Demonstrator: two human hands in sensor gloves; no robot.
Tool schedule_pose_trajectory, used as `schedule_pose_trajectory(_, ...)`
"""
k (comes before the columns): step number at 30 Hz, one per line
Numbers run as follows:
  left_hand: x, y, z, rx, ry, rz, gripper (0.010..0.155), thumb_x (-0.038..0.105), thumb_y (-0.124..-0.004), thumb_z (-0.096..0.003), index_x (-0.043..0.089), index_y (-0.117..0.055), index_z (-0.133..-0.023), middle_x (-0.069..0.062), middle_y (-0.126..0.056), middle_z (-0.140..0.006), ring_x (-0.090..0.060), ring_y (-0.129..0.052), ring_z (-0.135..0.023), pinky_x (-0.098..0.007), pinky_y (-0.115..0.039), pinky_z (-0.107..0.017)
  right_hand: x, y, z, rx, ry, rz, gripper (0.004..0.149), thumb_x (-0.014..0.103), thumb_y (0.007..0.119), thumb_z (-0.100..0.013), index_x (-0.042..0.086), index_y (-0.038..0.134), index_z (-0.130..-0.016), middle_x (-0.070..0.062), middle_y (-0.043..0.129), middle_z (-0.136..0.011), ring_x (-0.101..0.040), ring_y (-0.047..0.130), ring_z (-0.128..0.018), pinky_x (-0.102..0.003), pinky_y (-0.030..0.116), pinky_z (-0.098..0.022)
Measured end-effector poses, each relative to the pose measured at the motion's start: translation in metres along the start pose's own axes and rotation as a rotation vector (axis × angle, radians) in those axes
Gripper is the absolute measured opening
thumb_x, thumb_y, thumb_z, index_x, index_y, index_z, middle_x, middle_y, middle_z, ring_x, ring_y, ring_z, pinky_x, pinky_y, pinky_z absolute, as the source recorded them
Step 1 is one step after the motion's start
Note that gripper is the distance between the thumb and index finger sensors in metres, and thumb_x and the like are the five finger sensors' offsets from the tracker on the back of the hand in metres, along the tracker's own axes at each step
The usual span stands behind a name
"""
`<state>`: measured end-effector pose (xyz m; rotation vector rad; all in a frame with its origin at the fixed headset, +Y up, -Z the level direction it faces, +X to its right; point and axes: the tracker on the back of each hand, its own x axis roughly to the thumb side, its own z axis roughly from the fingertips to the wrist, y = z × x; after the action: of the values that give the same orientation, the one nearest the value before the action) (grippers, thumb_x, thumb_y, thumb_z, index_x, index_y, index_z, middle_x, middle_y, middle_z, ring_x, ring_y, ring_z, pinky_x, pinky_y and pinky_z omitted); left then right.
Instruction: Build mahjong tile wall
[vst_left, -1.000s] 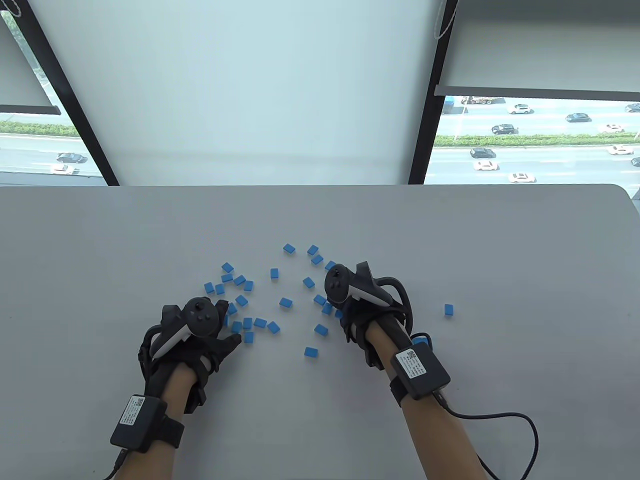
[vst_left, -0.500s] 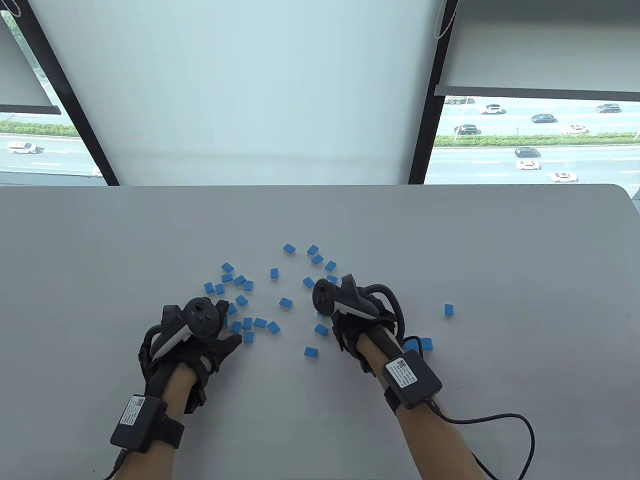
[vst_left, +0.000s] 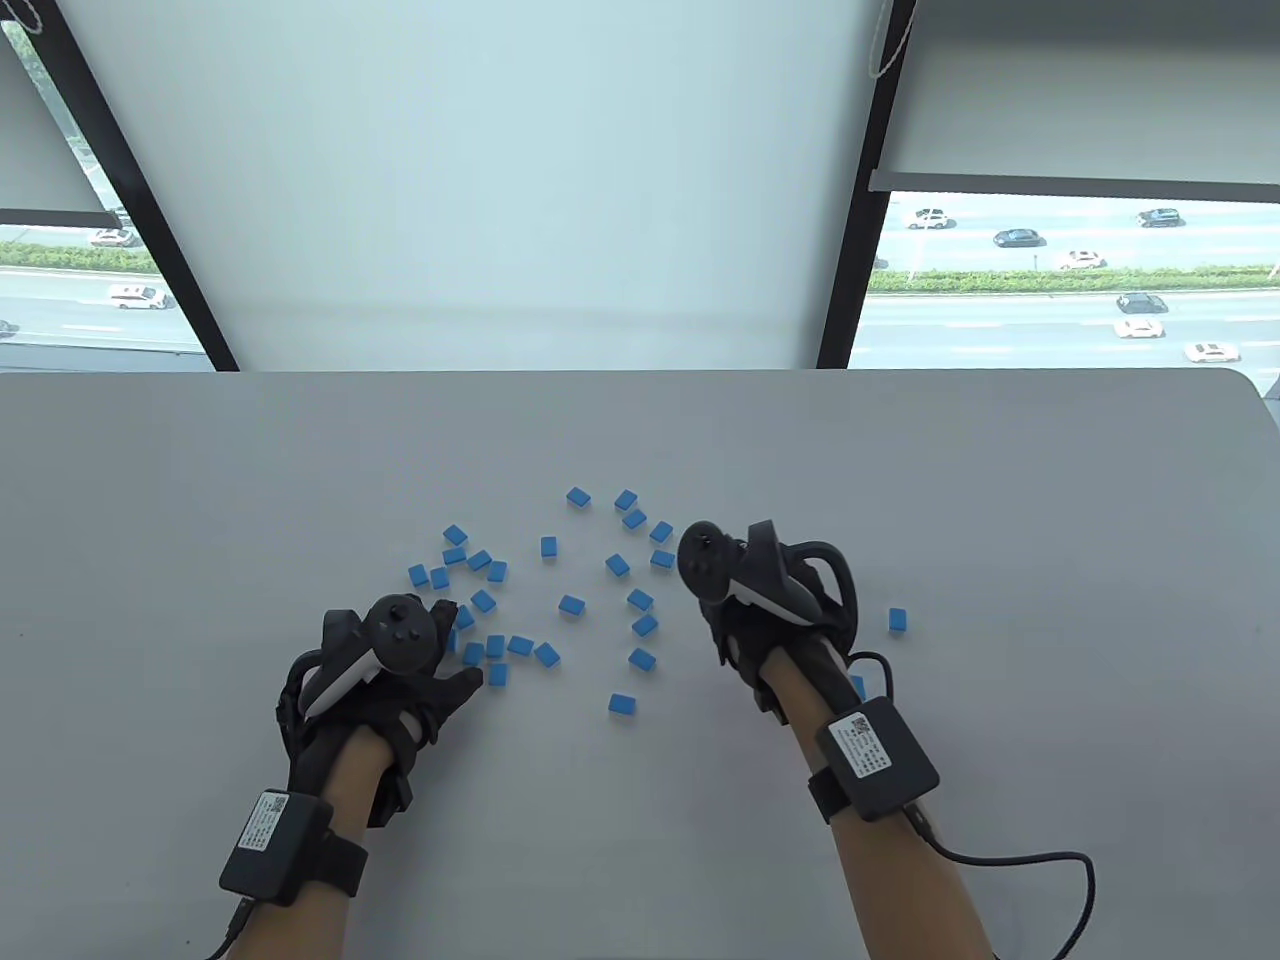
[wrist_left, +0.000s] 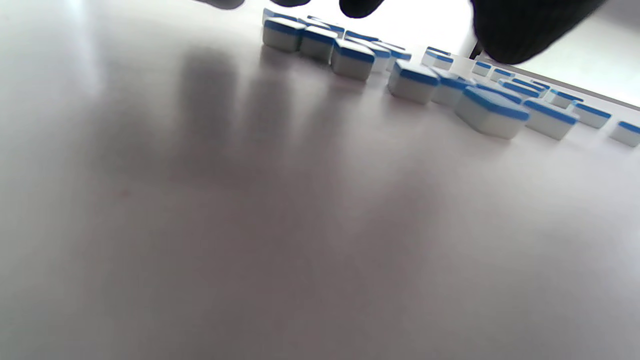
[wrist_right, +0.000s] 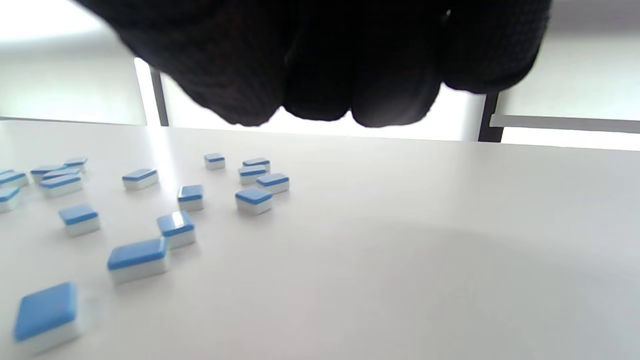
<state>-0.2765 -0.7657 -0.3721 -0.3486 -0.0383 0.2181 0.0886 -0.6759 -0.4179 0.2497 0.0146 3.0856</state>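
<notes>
Several small mahjong tiles, blue on top and white below, lie scattered singly over the middle of the grey table (vst_left: 1000, 470). My left hand (vst_left: 430, 690) lies flat at the near edge of the left cluster (vst_left: 480, 600), its thumb beside one tile (vst_left: 497, 675). Its fingertips (wrist_left: 360, 6) hover just short of a crooked row of tiles (wrist_left: 352, 59). My right hand (vst_left: 745, 630) hangs above the table to the right of three tiles (vst_left: 643, 626). Its fingers (wrist_right: 320, 75) are curled together and no tile shows in them. More tiles (wrist_right: 137, 259) lie to its left.
One tile (vst_left: 898, 620) sits alone to the right, and another (vst_left: 858, 687) peeks out behind my right forearm. A single tile (vst_left: 622, 704) lies nearest me. A cable (vst_left: 1040, 860) trails from the right wrist box. Windows stand beyond the table's far edge.
My right hand swung left and toward me, then back out to the right, uncovering tiles in the middle. The left hand has stayed put.
</notes>
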Motion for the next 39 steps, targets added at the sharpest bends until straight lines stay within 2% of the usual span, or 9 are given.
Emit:
schedule_pose_trajectory(4,0.001,0.000,0.000,0.000,-0.006,-0.002,0.084,0.068,-0.065,-0.0428,0.032,-0.032,-0.112,-0.006,-0.027,-0.119,-0.048,-0.033,-0.106,-0.076,-0.024,-0.065,-0.056,-0.022,0.008,-0.040,0.120,-0.061,0.059,0.034,0.090,-0.041,0.021,0.067,-0.095,0.003,0.087,-0.074,-0.026,0.093,-0.057,-0.048,0.078,-0.050)
schedule_pose_trajectory(9,0.003,-0.001,-0.001,0.000,-0.015,-0.008,0.084,0.068,-0.065,-0.0427,0.032,-0.032,-0.112,-0.006,-0.027,-0.120,-0.048,-0.033,-0.106,-0.076,-0.024,-0.065,-0.128,-0.025,0.018,-0.043,0.304,-0.125,0.059,0.033,0.090,-0.042,0.021,0.067,-0.095,0.001,0.087,-0.074,-0.027,0.094,-0.054,-0.048,0.079,-0.048)
schedule_pose_trajectory(13,0.004,-0.001,-0.001,-0.001,-0.018,-0.009,0.084,0.068,-0.065,-0.0428,0.032,-0.032,-0.112,-0.006,-0.027,-0.120,-0.048,-0.033,-0.107,-0.076,-0.024,-0.065,-0.168,-0.007,0.022,-0.004,0.419,-0.148,0.059,0.033,0.090,-0.041,0.021,0.067,-0.095,0.001,0.087,-0.077,-0.028,0.095,-0.055,-0.048,0.080,-0.048)
schedule_pose_trajectory(17,0.004,-0.001,0.000,0.000,-0.018,-0.005,0.084,0.068,-0.065,-0.0427,0.032,-0.033,-0.112,-0.006,-0.027,-0.120,-0.048,-0.033,-0.107,-0.076,-0.024,-0.065,-0.195,0.026,0.025,0.100,0.483,-0.205,0.059,0.032,0.091,-0.042,0.022,0.067,-0.095,0.000,0.086,-0.080,-0.030,0.095,-0.060,-0.050,0.079,-0.051)
schedule_pose_trajectory(21,0.004,-0.002,0.000,-0.001,-0.015,-0.002,0.084,0.068,-0.065,-0.0427,0.032,-0.033,-0.112,-0.006,-0.027,-0.119,-0.048,-0.033,-0.107,-0.076,-0.024,-0.065,-0.208,0.050,0.028,0.210,0.504,-0.230,0.058,0.032,0.092,-0.042,0.024,0.069,-0.094,0.000,0.087,-0.081,-0.031,0.095,-0.061,-0.050,0.079,-0.052)
schedule_pose_trajectory(25,0.003,-0.002,0.000,-0.001,-0.013,0.001,0.084,0.068,-0.065,-0.0428,0.032,-0.033,-0.112,-0.006,-0.027,-0.120,-0.048,-0.033,-0.106,-0.076,-0.024,-0.065,-0.210,0.060,0.028,0.269,0.494,-0.260,0.058,0.031,0.094,-0.041,0.027,0.070,-0.094,-0.001,0.087,-0.081,-0.032,0.094,-0.061,-0.050,0.078,-0.053)
schedule_pose_trajectory(31,0.003,-0.002,0.000,-0.003,-0.013,-0.001,0.084,0.068,-0.065,-0.0427,0.032,-0.033,-0.112,-0.006,-0.027,-0.119,-0.048,-0.033,-0.106,-0.076,-0.024,-0.065,-0.204,0.061,0.026,0.288,0.476,-0.217,0.056,0.031,0.094,-0.041,0.033,0.072,-0.093,-0.001,0.086,-0.081,-0.032,0.093,-0.061,-0.050,0.077,-0.053)
schedule_pose_trajectory(39,0.003,-0.002,0.000,-0.005,-0.013,0.001,0.084,0.068,-0.065,-0.0427,0.032,-0.033,-0.112,-0.006,-0.027,-0.119,-0.048,-0.033,-0.106,-0.076,-0.024,-0.065,-0.193,0.062,0.022,0.283,0.459,-0.173,0.056,0.032,0.094,-0.042,0.036,0.072,-0.093,-0.001,0.085,-0.082,-0.032,0.092,-0.062,-0.051,0.076,-0.055)
